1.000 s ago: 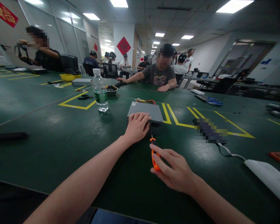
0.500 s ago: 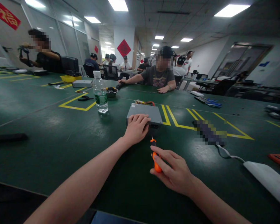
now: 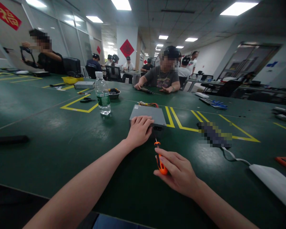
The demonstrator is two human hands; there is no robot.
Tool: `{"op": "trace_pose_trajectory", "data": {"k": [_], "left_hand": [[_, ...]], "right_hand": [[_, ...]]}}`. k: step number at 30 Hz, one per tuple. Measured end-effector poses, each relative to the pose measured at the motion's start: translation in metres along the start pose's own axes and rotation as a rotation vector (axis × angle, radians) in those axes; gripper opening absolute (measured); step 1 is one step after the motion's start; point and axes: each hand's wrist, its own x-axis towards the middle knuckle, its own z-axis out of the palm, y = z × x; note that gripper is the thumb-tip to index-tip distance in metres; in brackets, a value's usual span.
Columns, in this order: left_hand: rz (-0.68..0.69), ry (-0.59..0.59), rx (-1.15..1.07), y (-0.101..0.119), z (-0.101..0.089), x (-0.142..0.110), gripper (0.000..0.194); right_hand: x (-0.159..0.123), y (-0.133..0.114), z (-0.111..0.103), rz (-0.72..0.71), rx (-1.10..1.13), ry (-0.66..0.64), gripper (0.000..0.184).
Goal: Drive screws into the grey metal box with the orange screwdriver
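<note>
A grey metal computer power supply (image 3: 149, 114) lies on the green table in front of me, its coloured cables at the far side. My left hand (image 3: 140, 129) grips its near left edge, with the fingers over the top. An orange and black screwdriver (image 3: 161, 163) is in my right hand (image 3: 178, 170), held between thumb and fingers. Its thin shaft points at the near face of the power supply. Whether the tip touches that face I cannot tell.
A water bottle (image 3: 102, 95) stands left of the power supply, near a metal bowl (image 3: 115, 94). On the right lie a blurred-out dark object (image 3: 214, 135) and a white power bank-like case (image 3: 274, 181) on a cable. A co-worker (image 3: 166, 73) sits opposite.
The screwdriver has turned slightly in my right hand, its handle shifting a little right. My left hand stays on the power supply. The co-worker opposite has drawn a dark tool closer.
</note>
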Motion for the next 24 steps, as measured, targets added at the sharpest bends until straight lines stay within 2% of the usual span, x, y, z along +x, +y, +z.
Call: {"op": "trace_pose_trajectory", "data": {"k": [4, 7, 13, 17, 21, 24], "left_hand": [[-0.004, 0.0, 0.0, 0.0009, -0.0009, 0.0001, 0.022], [-0.008, 0.007, -0.001, 0.0011, -0.0003, -0.0001, 0.023], [-0.005, 0.012, 0.0, 0.0001, 0.0012, -0.0002, 0.023], [-0.007, 0.006, 0.002, 0.0003, 0.0012, 0.0, 0.024], [-0.008, 0.006, 0.001, 0.0007, 0.0004, -0.0001, 0.023], [-0.006, 0.003, -0.002, 0.0003, -0.0001, -0.0002, 0.023]], "right_hand": [[0.0002, -0.0018, -0.0001, 0.013, 0.042, -0.058, 0.035], [0.0028, -0.0034, -0.0036, -0.003, -0.003, -0.123, 0.032], [-0.002, -0.0004, -0.0009, 0.014, 0.003, -0.01, 0.034], [-0.0029, -0.0015, 0.0012, 0.019, 0.045, -0.072, 0.036], [0.0015, -0.004, -0.0027, 0.008, -0.004, -0.159, 0.034], [0.0013, -0.0031, -0.0038, 0.004, -0.023, -0.091, 0.031]]}}
